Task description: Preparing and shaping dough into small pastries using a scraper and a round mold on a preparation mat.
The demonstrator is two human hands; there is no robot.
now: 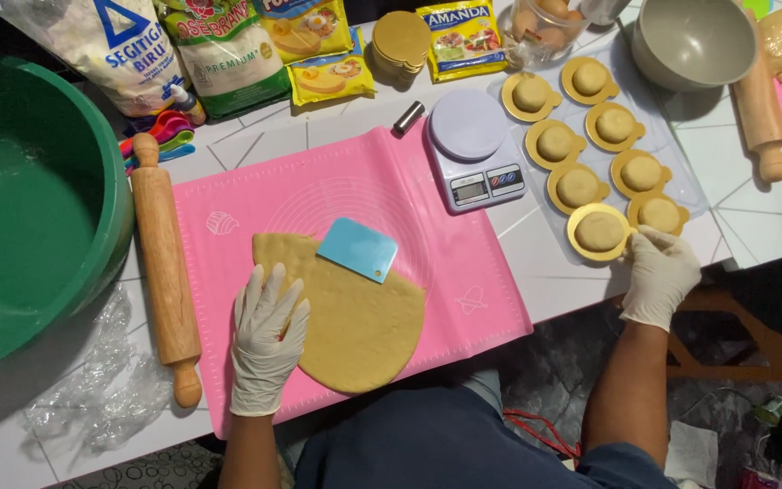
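Flat, the left hand (267,340) presses the dough sheet (355,312) — right hand (658,272) pinches a gold dish (598,232).

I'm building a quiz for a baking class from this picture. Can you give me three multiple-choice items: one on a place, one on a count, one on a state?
1. Where does the light blue plastic scraper lie?
A on the rolled-out tan dough sheet
B in the green tub
C on the scale

2. How many wooden rolling pins show?
A one
B two
C three

3. What is the gloved left hand doing?
A gripping a pin
B resting flat on the dough sheet
C raised in the air

Answers: 1 A, the scraper sits on the sheet's upper edge; 2 B, one left of the pink mat, one at far right; 3 B, its fingers lie spread on the sheet.
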